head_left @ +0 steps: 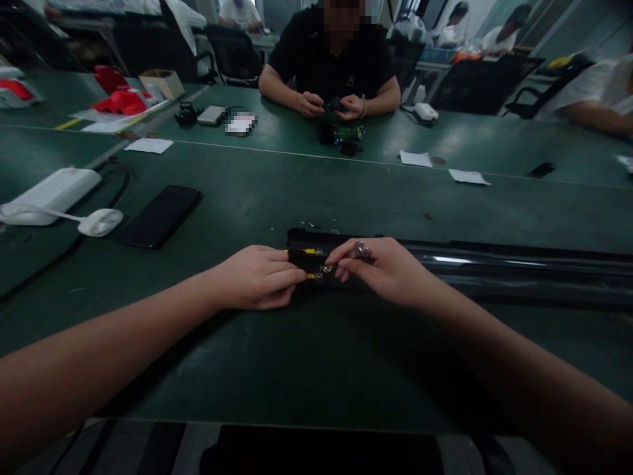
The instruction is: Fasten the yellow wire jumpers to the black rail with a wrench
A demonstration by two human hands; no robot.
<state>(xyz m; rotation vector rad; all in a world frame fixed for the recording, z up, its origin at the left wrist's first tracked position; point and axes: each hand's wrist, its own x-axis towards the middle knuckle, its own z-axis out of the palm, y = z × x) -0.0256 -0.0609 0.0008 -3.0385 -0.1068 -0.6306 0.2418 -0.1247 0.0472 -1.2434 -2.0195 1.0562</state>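
At the centre of the frame, the left hand (258, 278) pinched a yellow lead (311, 276), the right hand (388, 269) a metal fitting (328, 268), apparently connecting them, which next wanted careful alignment.

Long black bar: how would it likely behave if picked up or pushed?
The bar is probably stiff, since it lies straight along its visible length. Its glossy highlight suggests a smooth, perhaps slippery surface. It lies low and broad, so rolling seems unlikely.

I can read no words or numbers through this feed; the pale mark (350, 82) on the black shirt (326, 69) is too small for me to make out.
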